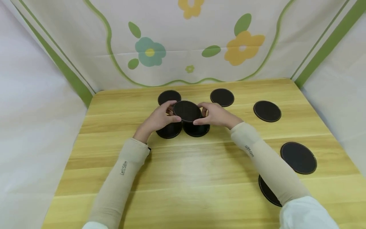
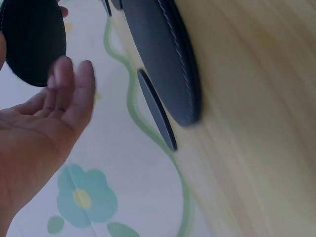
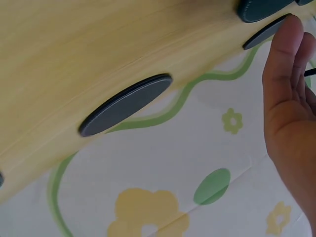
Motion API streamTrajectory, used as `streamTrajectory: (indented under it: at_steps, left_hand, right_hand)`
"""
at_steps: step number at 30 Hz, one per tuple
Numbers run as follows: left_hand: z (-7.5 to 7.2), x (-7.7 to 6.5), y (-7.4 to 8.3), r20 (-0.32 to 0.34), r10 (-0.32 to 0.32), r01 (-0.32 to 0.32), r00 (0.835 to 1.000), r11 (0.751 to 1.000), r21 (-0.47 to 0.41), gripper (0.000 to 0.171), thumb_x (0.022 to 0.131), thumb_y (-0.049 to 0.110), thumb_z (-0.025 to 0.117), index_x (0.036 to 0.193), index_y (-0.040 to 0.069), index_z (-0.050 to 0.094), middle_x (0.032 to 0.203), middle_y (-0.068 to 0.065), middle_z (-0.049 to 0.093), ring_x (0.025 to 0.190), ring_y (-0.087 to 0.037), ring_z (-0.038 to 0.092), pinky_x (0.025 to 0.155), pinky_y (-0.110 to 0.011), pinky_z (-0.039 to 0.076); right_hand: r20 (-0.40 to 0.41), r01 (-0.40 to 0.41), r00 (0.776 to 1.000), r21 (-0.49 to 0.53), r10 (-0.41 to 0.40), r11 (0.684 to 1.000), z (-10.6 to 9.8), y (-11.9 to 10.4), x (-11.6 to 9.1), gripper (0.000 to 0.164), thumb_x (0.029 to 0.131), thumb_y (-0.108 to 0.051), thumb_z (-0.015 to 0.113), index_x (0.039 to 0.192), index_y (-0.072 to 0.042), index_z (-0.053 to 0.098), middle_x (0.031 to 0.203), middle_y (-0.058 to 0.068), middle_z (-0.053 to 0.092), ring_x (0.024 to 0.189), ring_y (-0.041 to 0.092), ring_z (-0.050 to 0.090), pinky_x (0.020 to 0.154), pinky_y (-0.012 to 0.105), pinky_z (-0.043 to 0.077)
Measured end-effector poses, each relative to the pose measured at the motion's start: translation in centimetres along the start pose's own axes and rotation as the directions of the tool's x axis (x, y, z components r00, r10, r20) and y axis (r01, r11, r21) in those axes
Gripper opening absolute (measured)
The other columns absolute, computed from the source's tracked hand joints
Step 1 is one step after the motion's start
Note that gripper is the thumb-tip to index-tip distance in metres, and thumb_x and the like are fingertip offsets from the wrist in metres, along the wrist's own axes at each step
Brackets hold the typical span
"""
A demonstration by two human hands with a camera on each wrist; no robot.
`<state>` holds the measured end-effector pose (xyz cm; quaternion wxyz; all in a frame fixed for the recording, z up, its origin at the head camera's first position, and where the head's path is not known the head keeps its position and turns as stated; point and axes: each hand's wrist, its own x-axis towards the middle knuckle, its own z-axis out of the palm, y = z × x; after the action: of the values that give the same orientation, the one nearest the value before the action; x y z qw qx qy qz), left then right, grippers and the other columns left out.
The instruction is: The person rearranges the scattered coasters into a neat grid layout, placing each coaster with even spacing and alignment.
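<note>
Black disc [image 1: 187, 111], one (stitched rim): held above the tabletop [image 1: 188, 181], close by two similar discs [image 1: 196, 130]. Grip: left hand [image 1: 160, 117] and right hand [image 1: 216, 115] pinching opposite edges between thumb and fingers.

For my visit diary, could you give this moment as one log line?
Left hand: pinches black round stitched leather-look disc | Right hand: holds same disc's opposite edge | Nearby: similar discs on pale wood-grain table
</note>
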<state>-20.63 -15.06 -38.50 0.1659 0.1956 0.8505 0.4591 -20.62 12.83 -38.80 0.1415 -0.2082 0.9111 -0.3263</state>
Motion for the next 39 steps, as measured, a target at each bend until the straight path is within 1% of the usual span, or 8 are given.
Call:
streamTrajectory:
  at_steps: [5, 9, 14, 19, 22, 25, 29, 39]
  left_hand:
    - [2.0, 1.3, 1.0, 0.076, 0.02, -0.023, 0.997, 0.999, 0.047, 0.083, 0.091, 0.037, 0.077, 0.154, 0.005, 0.034, 0.137, -0.013, 0.041, 0.124, -0.027, 0.045, 0.1, -0.043, 0.044]
    - [4.0, 2.7, 2.1, 0.137, 0.072, -0.077, 0.988, 0.996, 0.035, 0.074, 0.09, 0.033, 0.079, 0.149, 0.005, 0.043, 0.132, -0.008, 0.05, 0.12, -0.023, 0.051, 0.099, -0.041, 0.045]
    - [6.5, 4.6, 3.3, 0.204, 0.085, -0.095, 0.975, 0.995, 0.037, 0.074, 0.09, 0.027, 0.08, 0.149, 0.003, 0.042, 0.124, -0.006, 0.057, 0.108, -0.016, 0.059, 0.094, -0.034, 0.048]
    - [8.5, 5.9, 4.3, 0.24, 0.058, -0.082, 0.969, 0.993, 0.09, 0.076, 0.09, 0.02, 0.08, 0.151, 0.001, 0.039, 0.126, -0.01, 0.056, 0.106, -0.019, 0.059, 0.091, -0.032, 0.048]
    - [9.6, 6.5, 4.8, 0.25, 0.03, -0.065, 0.968, 0.989, 0.133, 0.082, 0.09, 0.017, 0.08, 0.155, 0.002, 0.034, 0.14, -0.013, 0.05, 0.116, -0.022, 0.057, 0.096, -0.031, 0.047]
    - [10.6, 7.0, 5.3, 0.27, -0.012, -0.048, 0.963, 0.976, 0.213, 0.087, 0.09, 0.021, 0.08, 0.157, 0.001, 0.028, 0.153, -0.015, 0.042, 0.131, -0.026, 0.05, 0.106, -0.034, 0.041]
    - [11.3, 7.3, 5.6, 0.287, -0.057, -0.033, 0.956, 0.953, 0.3, 0.085, 0.091, 0.024, 0.079, 0.157, 0.001, 0.029, 0.154, -0.015, 0.041, 0.139, -0.027, 0.043, 0.112, -0.037, 0.036]
    - [11.7, 7.5, 5.7, 0.293, -0.097, -0.017, 0.951, 0.931, 0.363, 0.087, 0.092, 0.027, 0.078, 0.158, 0.002, 0.027, 0.155, -0.015, 0.041, 0.14, -0.028, 0.042, 0.113, -0.037, 0.034]
  right_hand:
    - [-0.031, -0.006, 0.999, 0.0, 0.006, 1.0, -1.3, 1.5, -2.4, 0.092, 0.079, -0.055, 0.083, 0.148, -0.004, 0.048, 0.099, 0.006, 0.061, 0.075, 0.02, 0.059, 0.069, 0.037, 0.05]
    - [-0.062, -0.031, 0.998, -0.011, 0.03, 0.999, -2.0, 3.1, -4.4, 0.094, 0.078, -0.054, 0.084, 0.148, -0.003, 0.047, 0.099, 0.006, 0.06, 0.071, 0.02, 0.057, 0.066, 0.037, 0.049]
    - [-0.07, -0.065, 0.996, -0.047, 0.061, 0.997, -2.6, 5.5, -6.1, 0.096, 0.078, -0.058, 0.082, 0.15, -0.006, 0.046, 0.098, 0.007, 0.059, 0.071, 0.02, 0.055, 0.066, 0.037, 0.047]
    - [-0.08, -0.094, 0.993, -0.099, 0.086, 0.991, -2.9, 7.2, -7.6, 0.097, 0.077, -0.061, 0.082, 0.149, -0.006, 0.047, 0.097, 0.007, 0.058, 0.072, 0.021, 0.05, 0.065, 0.037, 0.044]
    - [-0.094, -0.114, 0.99, -0.114, 0.104, 0.987, -3.3, 7.9, -8.4, 0.096, 0.077, -0.058, 0.083, 0.148, -0.005, 0.048, 0.097, 0.006, 0.058, 0.069, 0.021, 0.049, 0.063, 0.036, 0.043]
    - [-0.104, -0.124, 0.988, -0.128, 0.111, 0.984, -3.7, 8.4, -9.0, 0.096, 0.077, -0.058, 0.084, 0.147, -0.004, 0.048, 0.097, 0.006, 0.058, 0.066, 0.02, 0.048, 0.063, 0.036, 0.043]
    - [-0.093, -0.123, 0.99, -0.15, 0.11, 0.981, -3.9, 8.8, -9.3, 0.098, 0.077, -0.061, 0.082, 0.147, -0.001, 0.048, 0.098, 0.007, 0.059, 0.064, 0.02, 0.048, 0.063, 0.035, 0.043]
    - [-0.055, -0.145, 0.989, -0.155, 0.138, 0.977, -3.7, 9.2, -9.2, 0.101, 0.076, -0.065, 0.08, 0.147, 0.0, 0.047, 0.099, 0.007, 0.059, 0.075, 0.021, 0.051, 0.071, 0.037, 0.043]
